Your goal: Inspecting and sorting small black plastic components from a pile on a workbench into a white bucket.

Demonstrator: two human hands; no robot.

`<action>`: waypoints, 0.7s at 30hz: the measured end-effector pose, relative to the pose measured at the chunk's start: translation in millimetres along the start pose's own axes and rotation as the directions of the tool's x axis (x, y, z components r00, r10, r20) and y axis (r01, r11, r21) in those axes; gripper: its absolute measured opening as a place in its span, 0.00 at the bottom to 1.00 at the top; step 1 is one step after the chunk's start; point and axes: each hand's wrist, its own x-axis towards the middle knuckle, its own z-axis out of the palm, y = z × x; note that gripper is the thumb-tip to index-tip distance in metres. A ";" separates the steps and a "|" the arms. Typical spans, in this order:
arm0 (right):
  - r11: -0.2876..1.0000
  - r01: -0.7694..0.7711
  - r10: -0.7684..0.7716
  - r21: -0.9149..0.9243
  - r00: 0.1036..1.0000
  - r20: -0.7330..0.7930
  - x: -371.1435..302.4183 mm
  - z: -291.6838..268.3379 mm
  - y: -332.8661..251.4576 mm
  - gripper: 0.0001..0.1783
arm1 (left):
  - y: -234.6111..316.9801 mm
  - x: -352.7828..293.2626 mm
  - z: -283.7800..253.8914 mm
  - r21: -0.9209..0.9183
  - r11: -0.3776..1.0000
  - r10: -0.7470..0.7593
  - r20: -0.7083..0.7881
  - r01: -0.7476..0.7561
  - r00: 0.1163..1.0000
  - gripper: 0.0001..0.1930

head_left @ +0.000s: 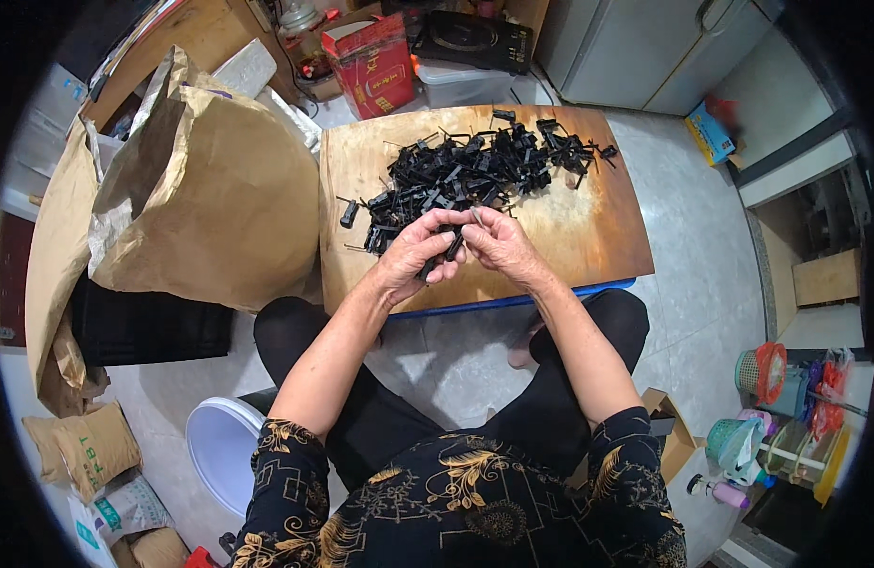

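My left hand (418, 252) is closed around a small black plastic part (454, 248), its fingers curled under it. Against it, my right hand (499, 248) pinches with thumb and forefinger; a thin greyish piece (477, 217) shows at the fingertips, too small to name. Both hands meet above the near edge of a wooden board (588, 237). Just beyond them spreads a heap of black plastic parts (446, 180), many with thin stems sticking out. A single black part (349, 214) lies at the heap's left side.
Left of the board stands a large open brown paper sack (219, 189) by a black crate (153, 322). A white bucket (227, 454) sits by my left leg, a cardboard box (674, 435) by my right. Behind the board are a red box (371, 71) and a clear plastic bin (461, 85).
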 end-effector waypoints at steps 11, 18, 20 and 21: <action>0.995 -0.058 0.058 -0.087 0.998 -0.003 1.5 -5.7 2.5 0.14 | 14.6 -5.4 14.7 0.457 0.887 -0.015 -0.113 0.066 0.993 0.19; 0.978 -0.018 0.002 -0.210 0.997 -0.073 3.3 -3.2 4.6 0.11 | -0.5 -1.7 15.4 0.620 0.784 0.119 -0.118 -0.021 0.986 0.18; 0.970 0.022 -0.047 -0.240 0.994 -0.098 6.1 -3.1 11.4 0.12 | -4.0 -1.2 17.6 0.751 0.660 0.171 -0.151 0.001 0.974 0.17; 0.961 0.061 -0.097 -0.270 0.988 -0.121 7.2 -2.9 14.1 0.12 | -4.7 -0.7 18.3 0.751 0.660 0.171 -0.152 0.001 0.973 0.17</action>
